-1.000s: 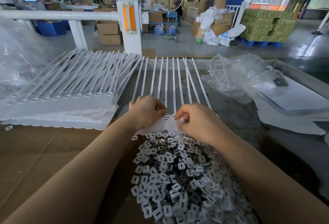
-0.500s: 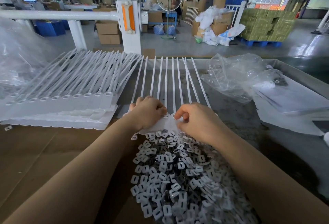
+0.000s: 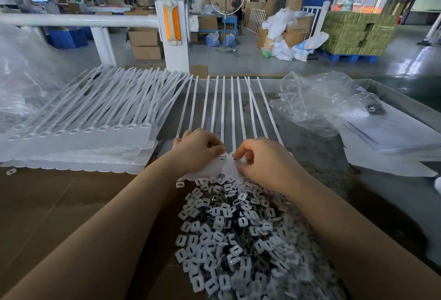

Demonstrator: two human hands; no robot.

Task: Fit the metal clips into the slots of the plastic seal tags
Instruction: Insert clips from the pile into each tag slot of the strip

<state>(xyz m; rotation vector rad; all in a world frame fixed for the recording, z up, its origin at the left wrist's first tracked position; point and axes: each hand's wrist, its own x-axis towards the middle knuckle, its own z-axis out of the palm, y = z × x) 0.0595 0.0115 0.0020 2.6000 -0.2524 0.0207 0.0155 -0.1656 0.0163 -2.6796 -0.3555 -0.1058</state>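
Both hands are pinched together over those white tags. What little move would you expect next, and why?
Probably the right hand presses its small metal clip down into the flat white plastic seal tag, which the left hand holds. The clip sits at the fingertips, right at the tag's slot.

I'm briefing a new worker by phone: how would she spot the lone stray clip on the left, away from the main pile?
Start at the big stack of white plastic seal tags on the left of the table. Below its front left corner, on the brown cardboard sheet, lies one small white rectangular clip. It lies alone, unlike the heaped pile of clips.
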